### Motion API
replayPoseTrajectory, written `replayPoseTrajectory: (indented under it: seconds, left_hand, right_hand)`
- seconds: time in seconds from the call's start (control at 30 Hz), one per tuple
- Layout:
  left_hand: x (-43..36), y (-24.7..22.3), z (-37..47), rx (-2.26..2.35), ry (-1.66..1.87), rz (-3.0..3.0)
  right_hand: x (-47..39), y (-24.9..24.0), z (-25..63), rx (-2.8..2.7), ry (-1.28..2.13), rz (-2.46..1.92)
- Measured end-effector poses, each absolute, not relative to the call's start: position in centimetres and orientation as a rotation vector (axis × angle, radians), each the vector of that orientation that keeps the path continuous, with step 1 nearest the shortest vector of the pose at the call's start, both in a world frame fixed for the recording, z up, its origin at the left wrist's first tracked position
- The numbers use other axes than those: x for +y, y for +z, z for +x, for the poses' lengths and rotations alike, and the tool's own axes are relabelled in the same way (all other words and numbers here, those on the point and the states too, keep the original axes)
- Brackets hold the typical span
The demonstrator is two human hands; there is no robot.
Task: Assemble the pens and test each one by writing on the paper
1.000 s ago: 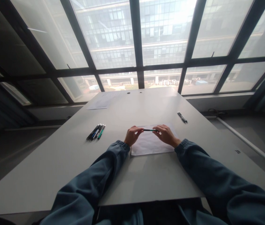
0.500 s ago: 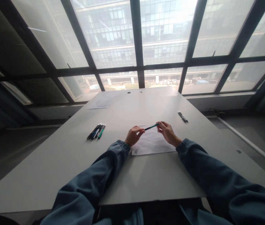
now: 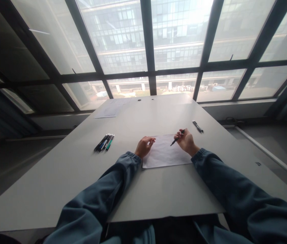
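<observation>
My right hand (image 3: 186, 141) is closed around a dark pen (image 3: 173, 142). The pen slants down and to the left, its tip over the sheet of white paper (image 3: 166, 154). Whether the tip touches the sheet I cannot tell. At the sheet's left edge rests my left hand (image 3: 144, 147), its fingers loosely curled, with a small gap between thumb and forefinger and nothing visible in it. The paper lies flat on the white table (image 3: 158, 189) between both hands.
Several pens (image 3: 104, 142), one with green on it, lie side by side on the left. Two pens (image 3: 198, 126) lie at the right. Farther back on the left are papers (image 3: 109, 109). Large windows (image 3: 176, 37) rise behind the table.
The pen, held between both hands before, has left my left hand. My right hand has turned it tip down over the paper. My left hand has stayed nearly in place.
</observation>
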State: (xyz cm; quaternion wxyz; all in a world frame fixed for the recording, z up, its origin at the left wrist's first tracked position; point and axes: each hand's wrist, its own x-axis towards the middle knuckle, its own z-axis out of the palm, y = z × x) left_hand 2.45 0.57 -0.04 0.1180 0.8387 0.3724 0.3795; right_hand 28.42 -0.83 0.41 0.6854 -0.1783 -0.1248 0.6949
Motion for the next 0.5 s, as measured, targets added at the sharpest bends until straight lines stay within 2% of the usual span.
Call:
replayPoseTrajectory:
  seconds: [0.2,0.5]
  left_hand:
    - [1.1,-0.6,2.2,1.275,1.056,2.509]
    - [1.2,-0.8,2.0,1.336,1.028,2.474]
  right_hand:
    - [-1.7,0.9,28.4,-0.375,1.631,-0.3]
    - [-1.9,1.1,28.4,-0.564,1.484,-0.516]
